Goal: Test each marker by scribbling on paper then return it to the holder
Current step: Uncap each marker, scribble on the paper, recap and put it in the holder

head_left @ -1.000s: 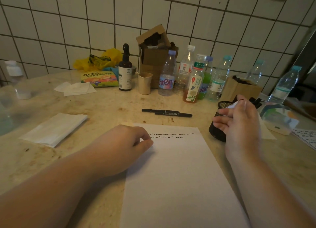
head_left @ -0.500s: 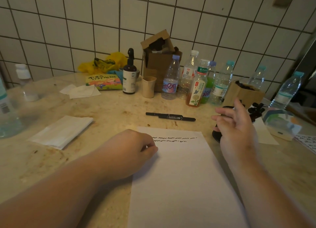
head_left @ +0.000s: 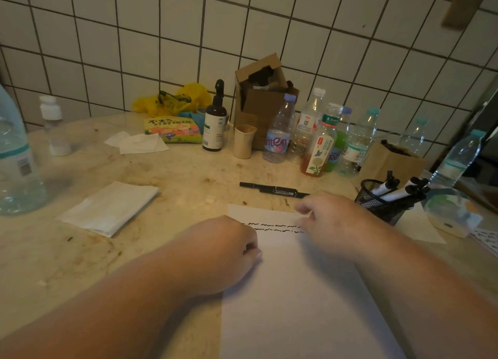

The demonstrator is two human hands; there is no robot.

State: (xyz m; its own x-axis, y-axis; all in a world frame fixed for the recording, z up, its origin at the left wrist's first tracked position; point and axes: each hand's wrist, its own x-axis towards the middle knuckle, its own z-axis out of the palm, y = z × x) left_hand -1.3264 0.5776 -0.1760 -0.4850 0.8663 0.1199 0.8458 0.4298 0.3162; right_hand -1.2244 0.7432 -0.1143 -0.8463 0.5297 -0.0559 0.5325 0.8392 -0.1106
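Note:
A white sheet of paper point(head_left: 299, 299) lies on the counter with two black scribbled lines point(head_left: 272, 226) near its top edge. My left hand point(head_left: 223, 248) rests as a loose fist on the paper's left edge, holding nothing. My right hand point(head_left: 328, 218) hovers blurred over the paper's top right corner, fingers pointing left toward a black marker point(head_left: 272, 189) that lies flat just beyond the paper; nothing is in the hand. A black mesh holder point(head_left: 382, 202) at the right holds several markers point(head_left: 398, 190).
A folded white napkin point(head_left: 110, 208) lies at the left. Several bottles point(head_left: 318, 143), a beige cup point(head_left: 244, 142) and a cardboard box point(head_left: 262, 100) line the tiled wall. A large water bottle point(head_left: 13, 159) stands far left, a white round container point(head_left: 452, 210) far right.
My right hand has left the holder and swung left over the paper's top, toward the lying marker. The left hand stays on the paper. The view shifted a little.

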